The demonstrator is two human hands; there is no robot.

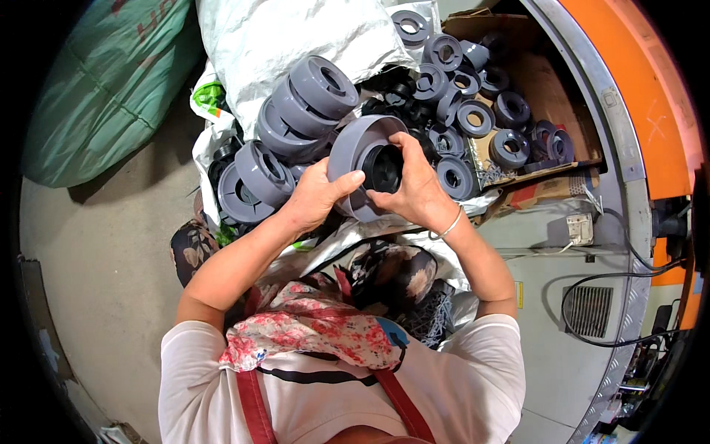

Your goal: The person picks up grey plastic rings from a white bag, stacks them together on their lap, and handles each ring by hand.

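Note:
A large round grey plastic part (353, 148) with a raised rim is held up in front of me, tilted so that its inside shows. My left hand (316, 196) grips its lower left side, the thumb lying over the rim. Within its middle sits a round black plastic insert (385, 169). My right hand (420, 186) is closed around this insert's right side, thumb below and fingers above. Whether the insert is fully seated I cannot tell. Just beyond my left hand, several similar grey parts (314, 96) are stacked and leaning.
At the back right a cardboard box (551, 96) contains several smaller grey rings (475, 118). Black pieces (399, 95) lie heaped beside them. A white sack (296, 33) and green sack (111, 89) stand behind. At right are a grey cabinet (547, 318) and a looping black cable (566, 314).

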